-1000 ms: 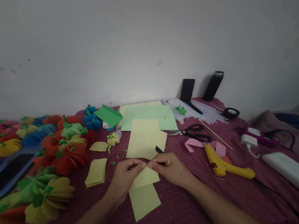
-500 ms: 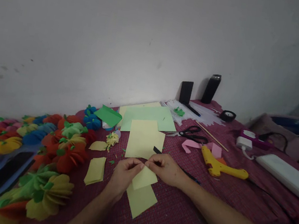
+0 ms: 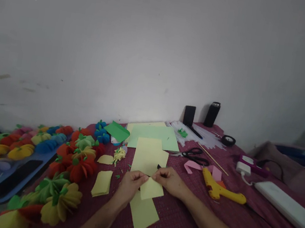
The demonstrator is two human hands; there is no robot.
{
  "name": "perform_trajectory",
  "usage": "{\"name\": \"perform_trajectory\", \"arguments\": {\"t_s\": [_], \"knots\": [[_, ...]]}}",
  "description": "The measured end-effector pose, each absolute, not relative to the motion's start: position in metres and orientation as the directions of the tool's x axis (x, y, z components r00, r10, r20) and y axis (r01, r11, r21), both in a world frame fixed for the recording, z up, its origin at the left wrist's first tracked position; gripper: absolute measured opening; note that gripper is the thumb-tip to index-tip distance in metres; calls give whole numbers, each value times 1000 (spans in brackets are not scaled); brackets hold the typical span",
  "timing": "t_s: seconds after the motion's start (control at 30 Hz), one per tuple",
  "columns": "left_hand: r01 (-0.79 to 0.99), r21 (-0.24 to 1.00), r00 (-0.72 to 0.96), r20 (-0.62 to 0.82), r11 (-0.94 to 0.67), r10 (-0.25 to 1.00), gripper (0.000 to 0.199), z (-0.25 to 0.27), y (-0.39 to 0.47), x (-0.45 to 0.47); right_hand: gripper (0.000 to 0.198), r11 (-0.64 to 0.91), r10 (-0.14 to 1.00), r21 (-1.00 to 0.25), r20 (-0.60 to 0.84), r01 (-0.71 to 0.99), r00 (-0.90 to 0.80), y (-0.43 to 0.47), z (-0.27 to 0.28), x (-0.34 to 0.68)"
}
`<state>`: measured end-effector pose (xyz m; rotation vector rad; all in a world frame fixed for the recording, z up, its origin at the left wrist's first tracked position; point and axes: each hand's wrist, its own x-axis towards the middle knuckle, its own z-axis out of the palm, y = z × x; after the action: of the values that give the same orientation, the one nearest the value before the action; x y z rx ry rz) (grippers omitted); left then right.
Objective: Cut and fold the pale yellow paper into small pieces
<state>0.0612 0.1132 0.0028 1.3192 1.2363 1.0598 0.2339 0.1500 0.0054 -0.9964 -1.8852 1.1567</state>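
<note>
A small pale yellow paper piece (image 3: 153, 190) is pinched at its top edge by both hands. My left hand (image 3: 129, 184) grips its left corner between thumb and fingers. At the upper right of the same piece, the fingers of my right hand (image 3: 171, 181) are pressed together. Partly beneath it, a second yellow paper piece (image 3: 143, 216) lies on the cloth. Beyond my hands is a larger yellow sheet (image 3: 148, 152), with a dark narrow tip showing beside my right fingers. A stack of yellow papers (image 3: 101, 183) sits left of my left hand.
Colourful paper flowers (image 3: 83, 168) crowd the left side. Black-handled scissors (image 3: 195, 156), a pink strip (image 3: 194, 167) and a yellow glue gun (image 3: 222, 191) lie at right, near a white power strip (image 3: 285, 208). Green sheets (image 3: 155, 135) and a black can (image 3: 212, 114) stand toward the wall.
The camera view has tilted upward, so the table appears lower in the picture. Both hands keep hold of the paper piece, which has turned slightly.
</note>
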Motion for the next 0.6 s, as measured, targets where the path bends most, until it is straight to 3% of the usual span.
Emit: {"name": "perform_trajectory", "arguments": {"t_s": [0.2, 0.37, 0.47, 0.53, 0.6], "knots": [[84, 996, 59, 2, -7, 998, 28, 7, 115, 59, 28, 257, 881, -946, 146, 197, -451, 157, 15, 246], [-21, 998, -73, 53, -54, 996, 30, 9, 119, 49, 31, 120, 947, -991, 98, 53, -306, 159, 25, 251], [-92, 992, -142, 78, -92, 987, 34, 9, 121, 51, 33, 69, 919, -997, 70, -17, -389, 149, 25, 237], [-160, 982, -119, 84, -103, 989, 37, 8, 119, 57, 28, 97, 876, -995, 95, -20, -473, 143, 20, 226], [-238, 967, -51, 78, -88, 996, 39, 8, 117, 63, 27, 111, 893, -994, 102, -6, -438, 141, 14, 220]]}}
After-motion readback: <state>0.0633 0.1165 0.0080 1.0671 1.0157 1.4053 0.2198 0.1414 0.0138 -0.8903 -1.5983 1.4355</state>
